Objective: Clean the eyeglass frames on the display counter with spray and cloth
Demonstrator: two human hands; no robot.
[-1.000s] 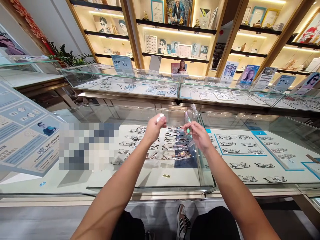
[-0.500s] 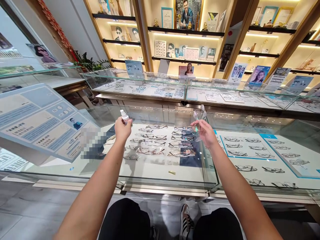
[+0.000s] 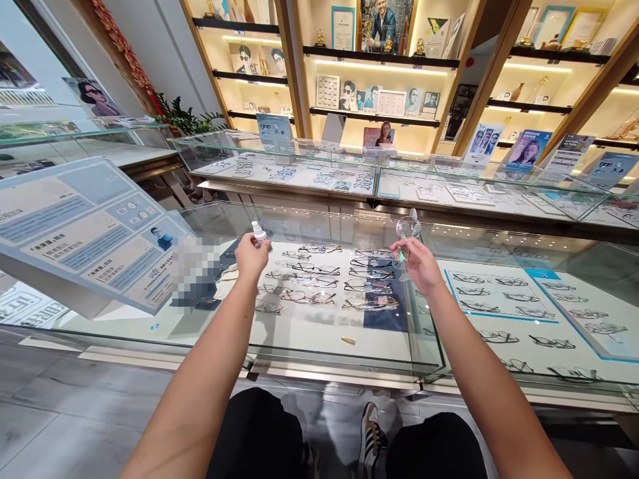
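My left hand [image 3: 251,256] grips a small white spray bottle [image 3: 259,232] upright over the left part of a glass display case [image 3: 309,359]. My right hand [image 3: 422,265] holds up a pair of clear-framed glasses [image 3: 407,230] by its lower part, above the seam between two case sections. Beneath the glass lie rows of spectacle frames [image 3: 324,283] on a white and dark blue tray. The two hands are well apart from each other.
A slanted blue and white information board [image 3: 84,229] stands on the case at the left. A second glass counter [image 3: 374,179] with more frames runs behind. Lit shelves [image 3: 379,60] with pictures line the back wall. My knees and a shoe [image 3: 372,436] show below.
My left hand has swung left, away from the glasses, and now holds the spray bottle upright over the case. My right hand has lifted the glasses slightly. The view has shifted left.
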